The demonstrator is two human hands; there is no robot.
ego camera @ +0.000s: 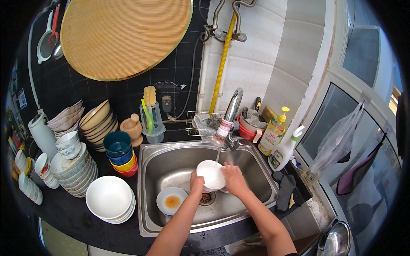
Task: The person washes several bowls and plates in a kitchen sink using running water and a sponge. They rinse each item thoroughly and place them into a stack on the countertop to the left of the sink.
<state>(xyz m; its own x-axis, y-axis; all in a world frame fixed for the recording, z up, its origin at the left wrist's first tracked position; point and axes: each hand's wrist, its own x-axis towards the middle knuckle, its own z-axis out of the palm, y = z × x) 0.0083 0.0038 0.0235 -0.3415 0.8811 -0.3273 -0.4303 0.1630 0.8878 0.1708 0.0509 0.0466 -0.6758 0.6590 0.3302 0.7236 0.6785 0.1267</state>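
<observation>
A small white bowl (210,174) is tilted under the running faucet (233,107) over the stainless steel sink (143,192). My left hand (196,183) grips its left rim, with the thumb on top. My right hand (234,179) lies against its right side, the fingers spread; whether it holds anything is hard to see. Water falls near the bowl's upper edge. Part of another dish shows beneath the bowl, close to the drain (206,198). At the sink's left, a white dish (161,196) holds some orange-brown liquid and sits on other dishes.
Left of the sink stand stacked white bowls (109,197), coloured cups (117,144), patterned bowls (72,174), tan bowls (96,118) and a wooden mortar (131,126). A dish soap bottle (272,134), a spray bottle (285,152) and dark gloves (284,190) lie along the right side.
</observation>
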